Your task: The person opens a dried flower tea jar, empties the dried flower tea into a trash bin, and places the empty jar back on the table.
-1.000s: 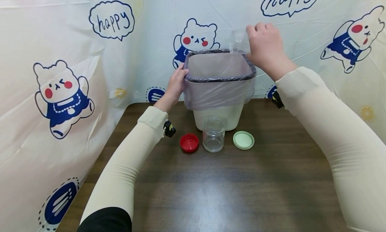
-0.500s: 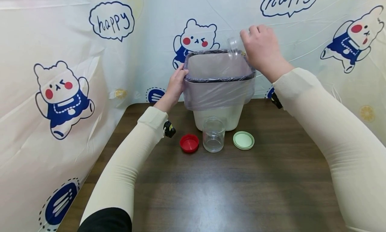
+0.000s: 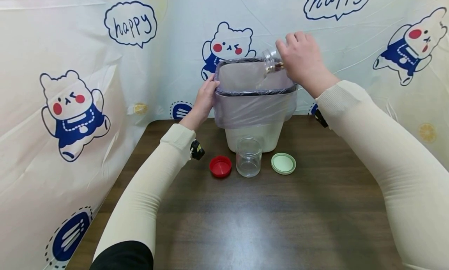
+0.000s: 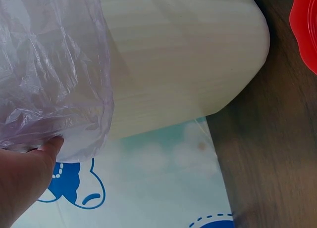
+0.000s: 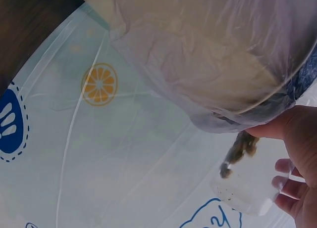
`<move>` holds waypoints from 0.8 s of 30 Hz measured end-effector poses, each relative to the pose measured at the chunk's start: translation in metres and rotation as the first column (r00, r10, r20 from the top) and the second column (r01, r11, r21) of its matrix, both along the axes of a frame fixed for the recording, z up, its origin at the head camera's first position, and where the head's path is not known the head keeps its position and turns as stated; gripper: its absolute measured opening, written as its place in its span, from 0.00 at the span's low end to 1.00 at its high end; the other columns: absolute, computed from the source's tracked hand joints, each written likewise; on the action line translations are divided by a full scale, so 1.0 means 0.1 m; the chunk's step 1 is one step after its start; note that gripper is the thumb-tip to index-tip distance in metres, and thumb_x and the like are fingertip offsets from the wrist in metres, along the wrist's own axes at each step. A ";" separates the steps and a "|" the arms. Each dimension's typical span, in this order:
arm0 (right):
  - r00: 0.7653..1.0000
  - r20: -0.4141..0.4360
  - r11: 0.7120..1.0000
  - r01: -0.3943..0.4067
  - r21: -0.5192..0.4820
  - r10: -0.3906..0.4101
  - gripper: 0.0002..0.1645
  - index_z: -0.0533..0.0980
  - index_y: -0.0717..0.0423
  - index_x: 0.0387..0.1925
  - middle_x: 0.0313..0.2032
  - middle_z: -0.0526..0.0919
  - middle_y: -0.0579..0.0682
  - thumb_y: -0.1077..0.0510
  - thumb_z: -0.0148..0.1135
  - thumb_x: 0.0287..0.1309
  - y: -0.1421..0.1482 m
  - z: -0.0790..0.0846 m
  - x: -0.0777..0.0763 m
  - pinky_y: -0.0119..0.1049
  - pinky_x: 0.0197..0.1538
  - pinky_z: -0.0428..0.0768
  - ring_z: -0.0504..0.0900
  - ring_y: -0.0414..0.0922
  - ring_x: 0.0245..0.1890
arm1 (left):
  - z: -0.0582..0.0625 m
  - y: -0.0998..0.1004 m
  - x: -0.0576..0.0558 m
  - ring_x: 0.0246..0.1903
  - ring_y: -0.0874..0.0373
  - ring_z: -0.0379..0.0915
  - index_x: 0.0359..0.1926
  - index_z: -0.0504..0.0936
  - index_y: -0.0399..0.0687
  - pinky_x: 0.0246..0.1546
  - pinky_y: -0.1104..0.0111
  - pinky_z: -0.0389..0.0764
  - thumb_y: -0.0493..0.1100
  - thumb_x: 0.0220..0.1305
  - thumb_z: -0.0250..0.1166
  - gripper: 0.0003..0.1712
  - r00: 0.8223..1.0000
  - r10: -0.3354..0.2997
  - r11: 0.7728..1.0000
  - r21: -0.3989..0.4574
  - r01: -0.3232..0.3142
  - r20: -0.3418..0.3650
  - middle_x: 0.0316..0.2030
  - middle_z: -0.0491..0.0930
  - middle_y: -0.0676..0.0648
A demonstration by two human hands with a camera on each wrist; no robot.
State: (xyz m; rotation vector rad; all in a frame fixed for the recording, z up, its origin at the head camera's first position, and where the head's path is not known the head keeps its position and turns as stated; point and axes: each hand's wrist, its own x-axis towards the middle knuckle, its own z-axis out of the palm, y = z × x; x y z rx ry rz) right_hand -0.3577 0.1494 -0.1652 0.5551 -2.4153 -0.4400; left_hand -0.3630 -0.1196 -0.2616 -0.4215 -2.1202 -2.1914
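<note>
In the head view a pale trash can stands at the back of the table, a translucent purple bag folded over its rim. My left hand grips the can's left rim through the bag; in the left wrist view its thumb lies against the plastic. Above the right rim, my right hand holds a clear jar tipped, mouth toward the can. Brown wet-looking bits lie along the jar's inside, and some liquid falls from its mouth. The inside bottom of the can is hidden.
In front of the can stands a second clear jar, uncapped. A red lid lies to its left and a light green lid to its right. A printed curtain hangs right behind the can and along the left table edge.
My right hand has lowered and shifted slightly left, tilting the jar further. Brown contents have slid to its mouth and begun falling into the can. The left hand has stayed put.
</note>
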 end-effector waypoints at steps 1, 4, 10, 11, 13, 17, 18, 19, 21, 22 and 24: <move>1.000 0.002 1.000 0.004 0.004 -0.004 0.22 0.63 0.66 0.48 0.44 0.69 0.68 0.67 0.53 0.49 0.00 0.00 0.00 0.53 0.49 0.66 0.66 0.63 0.45 | 0.00 0.00 0.00 0.61 0.61 0.48 0.65 0.55 0.56 0.58 0.54 0.51 0.51 0.62 0.48 0.30 1.000 0.000 1.000 0.003 0.000 0.001 0.62 0.55 0.58; 1.000 -0.001 1.000 0.014 0.016 -0.014 0.22 0.63 0.66 0.49 0.45 0.68 0.68 0.66 0.53 0.51 0.01 0.00 0.00 0.53 0.50 0.65 0.65 0.63 0.46 | 0.00 0.00 0.00 0.61 0.61 0.49 0.65 0.55 0.56 0.58 0.54 0.52 0.50 0.62 0.48 0.30 1.000 0.002 1.000 0.010 -0.002 0.004 0.62 0.55 0.57; 1.000 -0.018 0.999 0.023 0.039 -0.022 0.19 0.63 0.66 0.49 0.45 0.69 0.68 0.66 0.51 0.54 0.01 -0.01 0.00 0.53 0.52 0.64 0.65 0.62 0.47 | 0.00 0.00 0.00 0.61 0.61 0.48 0.65 0.55 0.56 0.58 0.54 0.52 0.50 0.62 0.49 0.30 1.000 0.006 1.000 0.018 -0.006 0.013 0.62 0.55 0.57; 1.000 -0.021 0.999 0.020 0.041 -0.019 0.19 0.64 0.66 0.49 0.45 0.69 0.68 0.67 0.51 0.55 0.01 -0.01 0.00 0.52 0.52 0.64 0.65 0.62 0.47 | 0.00 0.00 0.00 0.61 0.61 0.48 0.65 0.55 0.56 0.58 0.53 0.52 0.50 0.62 0.48 0.30 1.000 0.007 1.000 0.017 -0.007 0.012 0.62 0.55 0.57; 1.000 -0.026 0.999 0.014 0.049 -0.013 0.18 0.64 0.66 0.48 0.45 0.69 0.68 0.67 0.50 0.55 0.01 -0.01 0.00 0.52 0.52 0.64 0.66 0.62 0.48 | 0.00 0.00 0.00 0.61 0.61 0.48 0.65 0.55 0.56 0.58 0.53 0.52 0.50 0.62 0.49 0.30 1.000 0.010 1.000 0.016 -0.010 0.013 0.62 0.55 0.57; 0.999 -0.034 0.998 -0.008 0.063 0.011 0.14 0.64 0.66 0.46 0.43 0.69 0.68 0.68 0.48 0.56 0.01 -0.01 0.00 0.52 0.52 0.64 0.66 0.62 0.47 | 0.00 0.00 0.00 0.61 0.61 0.48 0.65 0.55 0.56 0.58 0.54 0.52 0.50 0.62 0.49 0.30 1.000 0.016 1.000 0.011 -0.016 0.016 0.62 0.55 0.57; 0.999 -0.035 0.998 -0.012 0.066 0.015 0.14 0.64 0.66 0.45 0.43 0.69 0.68 0.68 0.48 0.56 0.02 -0.02 -0.01 0.53 0.52 0.64 0.66 0.62 0.47 | 0.00 0.00 0.00 0.61 0.61 0.48 0.65 0.55 0.56 0.58 0.54 0.52 0.50 0.62 0.49 0.30 1.000 0.017 1.000 0.011 -0.017 0.017 0.62 0.55 0.57; 0.999 -0.037 0.998 -0.017 0.067 0.019 0.13 0.64 0.66 0.45 0.43 0.69 0.68 0.68 0.48 0.56 0.02 -0.02 -0.01 0.53 0.52 0.64 0.66 0.62 0.47 | 0.00 0.00 0.00 0.61 0.61 0.48 0.65 0.55 0.56 0.58 0.54 0.52 0.50 0.62 0.49 0.30 1.000 0.016 1.000 0.011 -0.016 0.017 0.62 0.55 0.57; 0.999 -0.042 0.997 -0.024 0.068 0.026 0.13 0.64 0.66 0.44 0.43 0.69 0.68 0.69 0.48 0.56 0.02 -0.03 -0.02 0.53 0.51 0.64 0.66 0.62 0.47 | 0.00 0.00 0.00 0.61 0.62 0.49 0.65 0.55 0.56 0.58 0.55 0.52 0.50 0.62 0.49 0.30 1.000 0.016 1.000 0.010 -0.016 0.016 0.62 0.55 0.57; 0.999 -0.044 0.997 -0.025 0.068 0.028 0.13 0.64 0.66 0.44 0.44 0.69 0.68 0.69 0.47 0.56 0.02 -0.03 -0.02 0.53 0.51 0.64 0.66 0.62 0.47 | 0.00 0.00 0.00 0.61 0.62 0.49 0.65 0.55 0.57 0.58 0.55 0.52 0.51 0.62 0.49 0.30 1.000 0.017 1.000 0.008 -0.017 0.016 0.62 0.55 0.57; 0.998 -0.049 0.997 -0.026 0.071 0.029 0.12 0.65 0.66 0.44 0.44 0.69 0.68 0.69 0.47 0.56 0.03 -0.03 -0.03 0.53 0.51 0.64 0.66 0.62 0.47 | 0.00 0.00 0.00 0.61 0.62 0.49 0.65 0.55 0.57 0.58 0.55 0.52 0.51 0.62 0.49 0.30 1.000 0.018 1.000 0.005 -0.018 0.014 0.62 0.55 0.57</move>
